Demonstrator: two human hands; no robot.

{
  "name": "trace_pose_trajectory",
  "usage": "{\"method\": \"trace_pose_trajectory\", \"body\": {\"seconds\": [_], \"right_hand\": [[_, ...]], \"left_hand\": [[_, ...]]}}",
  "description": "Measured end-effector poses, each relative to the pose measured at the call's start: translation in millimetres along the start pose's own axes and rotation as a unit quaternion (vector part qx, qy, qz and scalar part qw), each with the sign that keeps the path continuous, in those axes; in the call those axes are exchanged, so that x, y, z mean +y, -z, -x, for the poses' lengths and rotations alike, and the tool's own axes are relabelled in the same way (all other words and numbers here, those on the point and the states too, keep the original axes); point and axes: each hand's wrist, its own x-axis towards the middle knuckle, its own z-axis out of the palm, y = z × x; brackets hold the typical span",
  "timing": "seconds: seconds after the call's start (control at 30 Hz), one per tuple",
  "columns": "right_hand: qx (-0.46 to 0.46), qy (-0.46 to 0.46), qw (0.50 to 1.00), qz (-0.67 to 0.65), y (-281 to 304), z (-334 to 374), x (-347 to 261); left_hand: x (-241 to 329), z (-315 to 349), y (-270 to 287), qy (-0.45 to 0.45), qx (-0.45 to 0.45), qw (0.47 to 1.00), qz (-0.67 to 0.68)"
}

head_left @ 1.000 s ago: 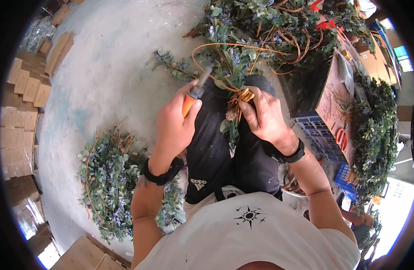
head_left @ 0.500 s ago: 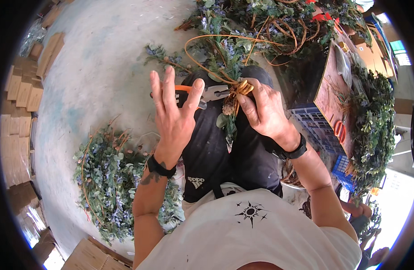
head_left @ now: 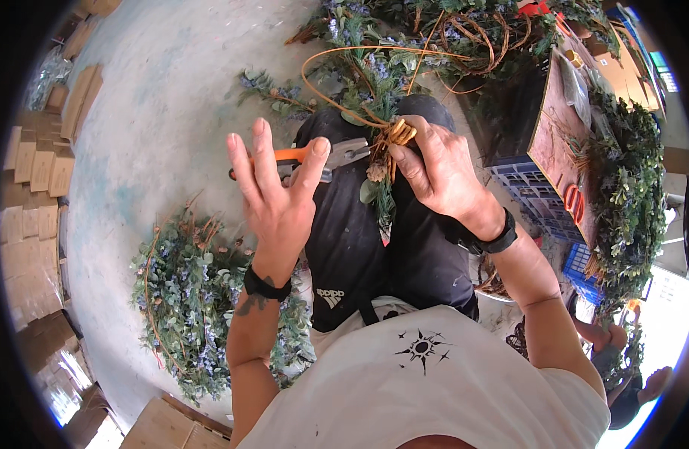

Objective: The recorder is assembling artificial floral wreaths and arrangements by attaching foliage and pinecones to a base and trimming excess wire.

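Note:
My left hand (head_left: 275, 213) is over my left thigh, thumb and two fingers spread. Orange-handled pliers (head_left: 348, 153) lie behind those fingers and move with the hand; the fingers gripping them are hidden. The grey jaws point at the bundle, a little apart from it. My right hand (head_left: 449, 176) pinches a coil of yellow-brown wire-like strand (head_left: 401, 132) wound round the stems of a greenery spray (head_left: 370, 82) between my knees. A pine cone (head_left: 376, 171) and leaves hang below the binding. One long thin strand (head_left: 307, 67) loops away from it to the far side.
A leafy pile with blue flowers (head_left: 187, 299) lies on the floor (head_left: 127, 150) at left. Twig rings (head_left: 494, 45) rest among foliage at far right. A board (head_left: 546, 150) on a blue crate (head_left: 524, 191) bears red-handled scissors (head_left: 574, 202). Cardboard boxes (head_left: 37, 161) line the left.
My left hand has moved left with the pliers, drawing the jaws away from the bound stems. My right hand keeps its pinch on the coil, only slightly shifted.

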Motion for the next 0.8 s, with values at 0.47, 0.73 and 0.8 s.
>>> {"method": "trace_pose_trajectory", "body": {"seconds": [0.47, 0.73, 0.8], "right_hand": [[-0.025, -0.022, 0.999, -0.009, 4, -3, -3], [-0.018, -0.016, 1.000, -0.015, 10, -5, -6], [-0.016, -0.010, 1.000, -0.018, 11, -5, -4]], "left_hand": [[22, -7, 7, 0.008, 0.001, 1.000, -0.001], [18, -14, 1, -0.022, 0.026, 0.999, -0.019], [15, -16, 0, -0.028, 0.024, 0.999, -0.020]]}}
